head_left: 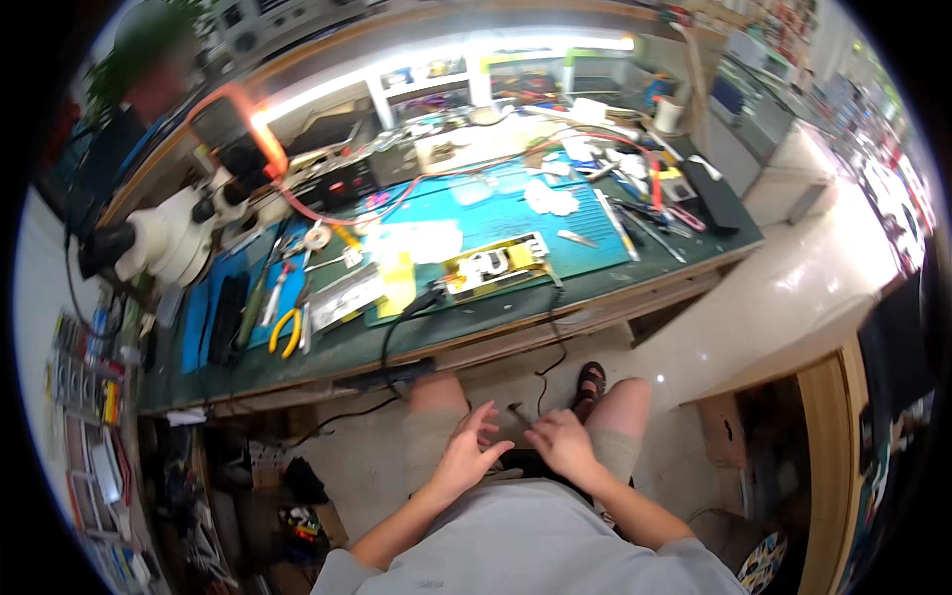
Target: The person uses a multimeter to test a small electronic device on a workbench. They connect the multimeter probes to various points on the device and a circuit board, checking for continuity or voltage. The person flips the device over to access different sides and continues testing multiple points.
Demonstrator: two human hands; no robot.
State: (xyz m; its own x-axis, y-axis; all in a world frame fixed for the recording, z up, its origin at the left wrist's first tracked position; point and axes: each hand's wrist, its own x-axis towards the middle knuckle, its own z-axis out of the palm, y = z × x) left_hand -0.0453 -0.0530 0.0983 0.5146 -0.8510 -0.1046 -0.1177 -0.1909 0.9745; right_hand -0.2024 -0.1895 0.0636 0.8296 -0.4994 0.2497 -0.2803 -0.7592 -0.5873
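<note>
My left hand [469, 452] is held over my lap with its fingers apart and nothing in them. Beside it my right hand [561, 443] pinches a slim dark object [518, 413] with a wider tip; its kind is too small and blurred to tell. A thin black cable [561, 347] hangs off the bench edge and ends close to the right hand. On the bench in front of me lies a long open device [493, 266] with yellow and white parts inside. A black cable with a thick plug [424, 300] meets its left end.
The device lies on a blue mat [595, 233] on the green workbench [347, 352]. Yellow-handled pliers [286, 333] and other hand tools lie left. A microscope [164, 238] stands far left. Tweezers and loose tools [650, 228] crowd the right. My knees are below the bench edge.
</note>
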